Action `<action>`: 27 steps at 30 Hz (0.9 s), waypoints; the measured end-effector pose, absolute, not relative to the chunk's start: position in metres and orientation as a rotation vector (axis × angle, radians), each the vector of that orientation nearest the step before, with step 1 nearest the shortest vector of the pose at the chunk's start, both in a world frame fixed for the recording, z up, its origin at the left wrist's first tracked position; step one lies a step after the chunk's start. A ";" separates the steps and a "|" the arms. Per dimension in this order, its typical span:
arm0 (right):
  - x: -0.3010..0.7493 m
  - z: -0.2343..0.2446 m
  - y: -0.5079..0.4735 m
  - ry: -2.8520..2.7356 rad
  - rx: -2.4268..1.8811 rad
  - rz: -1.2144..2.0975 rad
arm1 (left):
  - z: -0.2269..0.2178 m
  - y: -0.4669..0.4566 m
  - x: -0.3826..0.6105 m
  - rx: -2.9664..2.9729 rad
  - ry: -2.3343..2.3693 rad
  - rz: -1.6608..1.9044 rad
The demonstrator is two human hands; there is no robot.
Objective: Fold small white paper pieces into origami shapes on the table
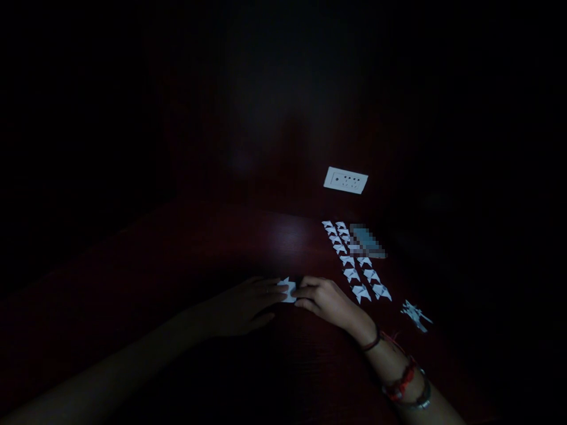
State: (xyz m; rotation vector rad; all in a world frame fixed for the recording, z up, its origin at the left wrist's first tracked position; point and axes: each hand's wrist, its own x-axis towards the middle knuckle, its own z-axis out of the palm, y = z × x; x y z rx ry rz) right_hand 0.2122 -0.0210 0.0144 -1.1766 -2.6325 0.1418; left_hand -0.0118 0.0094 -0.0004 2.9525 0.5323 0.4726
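Note:
A small piece of folded white paper [289, 290] lies on the dark red table between my two hands. My left hand [245, 305] is stretched out flat, its fingertips resting on the paper's left edge. From the other side, my right hand [325, 300] has its fingers bent together and grips the paper's right edge. Right of the hands, several folded white paper shapes [351, 274] stand in two rows that run away from me. The dim light hides the finer folds.
Behind the table, a white socket plate [345, 180] is on the wall. Beside the far end of the rows lies a blurred bluish rectangular thing [368, 241]. A heap of thin white paper strips [415, 316] sits at the right. Darkness covers the surroundings.

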 end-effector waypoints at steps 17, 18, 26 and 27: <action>0.206 0.010 -0.018 -2.412 -1.319 0.209 | 0.003 0.008 -0.011 3.066 0.419 0.447; 0.206 0.010 -0.018 -2.392 -1.317 0.236 | 0.002 0.009 -0.011 3.077 0.422 0.430; 0.207 0.006 -0.015 -2.377 -1.246 0.360 | -0.006 0.012 -0.009 3.120 0.443 0.436; 0.207 0.005 -0.015 -2.381 -1.240 0.370 | -0.006 0.013 -0.009 3.119 0.444 0.435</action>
